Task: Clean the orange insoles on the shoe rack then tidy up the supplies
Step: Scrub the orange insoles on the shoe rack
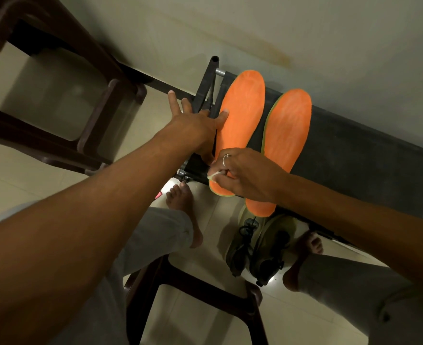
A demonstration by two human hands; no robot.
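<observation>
Left hand (200, 125) spread flat, fingertip on left insole (240, 115) atop shoe rack (342, 145). Right hand (240, 175) pinches small white wad (211, 175) at its heel; second insole (287, 135) just beside.

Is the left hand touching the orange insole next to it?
Touching. The head view shows the left hand with its thumb lying flat on the edge of the left orange insole, with no gap between them.
</observation>
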